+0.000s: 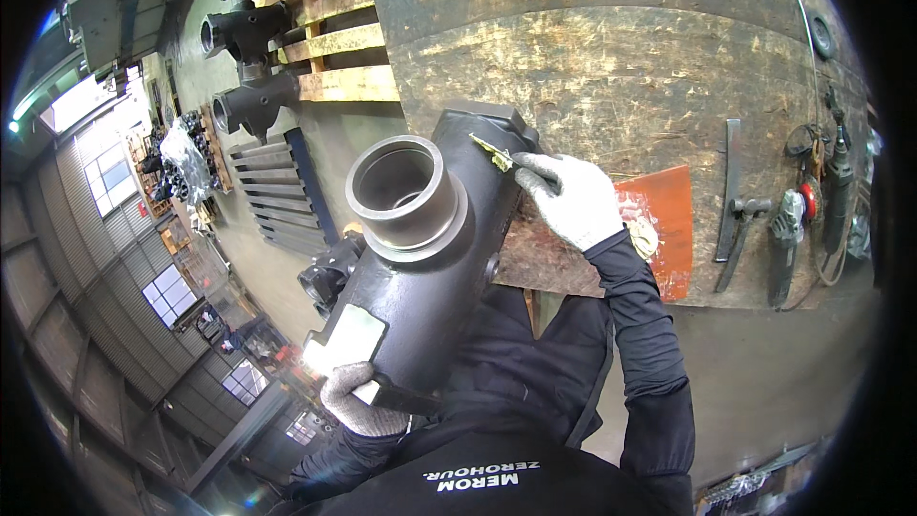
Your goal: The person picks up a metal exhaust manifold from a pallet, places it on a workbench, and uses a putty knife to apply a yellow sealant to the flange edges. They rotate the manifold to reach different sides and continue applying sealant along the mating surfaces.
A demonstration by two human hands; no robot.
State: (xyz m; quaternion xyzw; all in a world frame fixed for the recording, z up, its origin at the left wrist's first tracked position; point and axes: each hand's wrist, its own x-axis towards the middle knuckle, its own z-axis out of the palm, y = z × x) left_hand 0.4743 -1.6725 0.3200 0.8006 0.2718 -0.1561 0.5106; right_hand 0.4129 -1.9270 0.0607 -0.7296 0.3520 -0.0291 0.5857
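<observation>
A large black cast-metal housing (420,291) lies tilted before me at the bench edge, its round machined pipe opening (396,193) facing up. My left hand (365,403), in a grey-white glove, is closed on the housing's near end, beside a bright flat flange face (349,339). My right hand (573,199), gloved too, pinches a thin spatula (495,153) smeared with yellow-green putty. Its blade is at the housing's far end, apparently touching the black surface. Part of the spatula's handle is hidden in my fingers.
On the worn wooden bench (611,67), right of the housing, an orange-red sheet (673,229) carries cream putty (645,234). Farther right lie a hammer (740,220), a flat metal bar (729,153) and an angle grinder (788,225). More black castings (253,100) stand by a wooden pallet (349,83).
</observation>
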